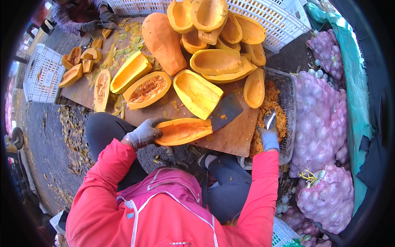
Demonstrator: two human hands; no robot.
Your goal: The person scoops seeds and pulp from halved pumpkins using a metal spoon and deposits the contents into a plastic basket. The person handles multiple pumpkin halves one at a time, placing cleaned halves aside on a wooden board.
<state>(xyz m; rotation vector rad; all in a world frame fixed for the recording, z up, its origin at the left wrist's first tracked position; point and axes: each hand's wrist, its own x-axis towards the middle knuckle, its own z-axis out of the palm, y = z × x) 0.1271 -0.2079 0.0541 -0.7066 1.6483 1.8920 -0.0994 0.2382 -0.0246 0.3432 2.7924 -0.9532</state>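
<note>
My left hand (144,133), in a grey work glove, grips one end of a hollowed pumpkin half (185,132) at the near edge of the wooden board (230,139). My gloved right hand (268,136) holds a metal scoop or spoon (270,119) over a plastic crate (288,123) of orange pumpkin pulp (259,139). Beyond the held half lies a broad knife blade (226,111); its handle is hidden. Nearby are a scraped yellow half (197,94) and halves with stringy pulp and seeds inside, one in the middle (147,91) and one at left (102,88).
Peeled hollow halves (217,61) are piled at the back beside a whole peeled pumpkin (163,43). White crates stand behind (265,23) and at left (46,74). Net sacks of onion-like bulbs (321,123) line the right. Another person's gloved hands (91,26) hold a knife at upper left.
</note>
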